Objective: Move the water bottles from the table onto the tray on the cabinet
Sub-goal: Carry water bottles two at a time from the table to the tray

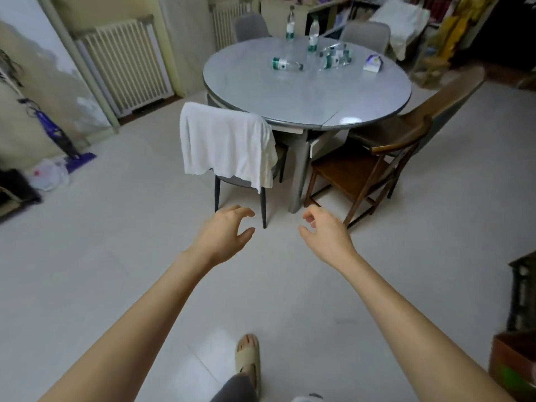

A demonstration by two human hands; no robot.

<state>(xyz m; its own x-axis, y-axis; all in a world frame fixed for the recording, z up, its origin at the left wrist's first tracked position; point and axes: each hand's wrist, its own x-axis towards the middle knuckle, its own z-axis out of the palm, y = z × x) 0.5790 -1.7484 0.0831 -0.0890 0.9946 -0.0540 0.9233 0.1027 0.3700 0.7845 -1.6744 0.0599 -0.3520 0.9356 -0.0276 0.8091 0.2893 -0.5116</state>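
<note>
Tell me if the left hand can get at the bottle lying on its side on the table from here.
Probably not yet: the left hand hangs empty above the floor, and the towel-draped chair stands between it and the lying bottle.

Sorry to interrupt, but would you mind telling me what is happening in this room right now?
A person stands on the tiled floor a little way from the round table, both arms stretched forward. The left hand and right hand are empty, fingers loosely curled, no grip on anything. Water bottles remain on the table: two upright bottles at the far side, one lying bottle, and a cluster beside it. No tray or cabinet is in view.
</note>
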